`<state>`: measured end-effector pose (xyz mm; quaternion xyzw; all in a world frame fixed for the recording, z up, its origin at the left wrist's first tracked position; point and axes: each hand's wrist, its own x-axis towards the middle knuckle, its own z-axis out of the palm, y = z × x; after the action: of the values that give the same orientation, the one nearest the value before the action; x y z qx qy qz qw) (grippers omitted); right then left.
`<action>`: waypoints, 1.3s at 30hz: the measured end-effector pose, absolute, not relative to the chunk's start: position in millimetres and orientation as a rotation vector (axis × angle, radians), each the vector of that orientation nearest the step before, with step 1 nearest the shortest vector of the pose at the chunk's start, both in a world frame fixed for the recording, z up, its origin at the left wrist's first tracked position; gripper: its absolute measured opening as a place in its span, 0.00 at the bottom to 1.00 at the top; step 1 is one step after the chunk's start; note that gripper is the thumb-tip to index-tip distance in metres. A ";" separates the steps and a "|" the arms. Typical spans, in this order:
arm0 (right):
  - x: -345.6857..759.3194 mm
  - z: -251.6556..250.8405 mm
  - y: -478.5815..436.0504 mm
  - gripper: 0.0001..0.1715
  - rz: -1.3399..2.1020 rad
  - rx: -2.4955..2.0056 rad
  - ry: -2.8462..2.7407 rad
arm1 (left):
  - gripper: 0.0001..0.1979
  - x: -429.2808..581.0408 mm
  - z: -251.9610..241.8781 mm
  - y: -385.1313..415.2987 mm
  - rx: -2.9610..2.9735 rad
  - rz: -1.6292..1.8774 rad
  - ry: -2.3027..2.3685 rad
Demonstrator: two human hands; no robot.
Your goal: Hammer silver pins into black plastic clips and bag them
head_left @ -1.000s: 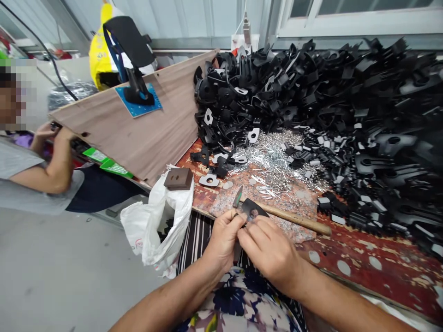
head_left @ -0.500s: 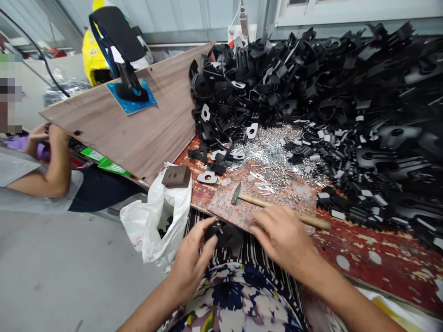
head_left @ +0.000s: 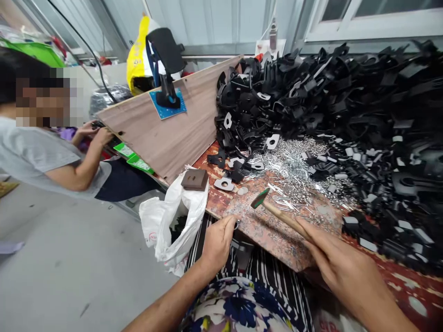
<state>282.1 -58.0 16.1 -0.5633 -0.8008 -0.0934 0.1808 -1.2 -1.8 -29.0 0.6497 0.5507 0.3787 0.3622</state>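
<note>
My right hand (head_left: 341, 260) is closed round the wooden handle of a hammer (head_left: 282, 216). The hammer's green-marked head is raised a little over a speckled stone slab (head_left: 263, 233), pointing left. At the slab's front edge, my left hand (head_left: 218, 242) is closed in a pinch on a black plastic part (head_left: 242, 246), much of it hidden by the fingers and shadow. A small shiny bit shows at the fingertips. Loose metal pins (head_left: 285, 193) lie spread behind the hammer head.
A large heap of black plastic parts (head_left: 318, 97) covers the back and right of the worn red table (head_left: 420, 290). On the left are a white sack (head_left: 161, 226), a brown block (head_left: 194, 179) and a slanting wooden board (head_left: 187, 133). Beyond the board, a co-worker (head_left: 44, 147) sits.
My right hand has taken hold of the hammer that lay on the slab and lifted it. My left hand has closed more tightly at the slab's edge. The view has shifted left.
</note>
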 end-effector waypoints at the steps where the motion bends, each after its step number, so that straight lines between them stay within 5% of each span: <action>1: 278.5 21.3 -61.5 0.27 -0.275 -1.536 -2.221 | 0.22 -1.9 -31.4 -2.2 1.675 0.984 1.438; 5: 255.4 17.3 -70.0 0.36 -0.242 -1.406 -2.182 | 0.23 -2.7 -42.6 -2.6 1.652 1.029 1.503; 23: 254.1 -14.1 -61.9 0.27 0.099 -1.542 -2.174 | 0.23 -10.7 -41.0 -1.6 1.573 1.005 1.377; 39: 255.9 17.3 -66.3 0.26 -0.083 -1.504 -2.193 | 0.17 -6.4 -35.4 5.2 1.610 0.978 1.518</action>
<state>255.9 -66.3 17.3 -0.5490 -0.8006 -0.0303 0.2382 -6.4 5.2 -35.4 0.6224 0.5870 0.3781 0.3536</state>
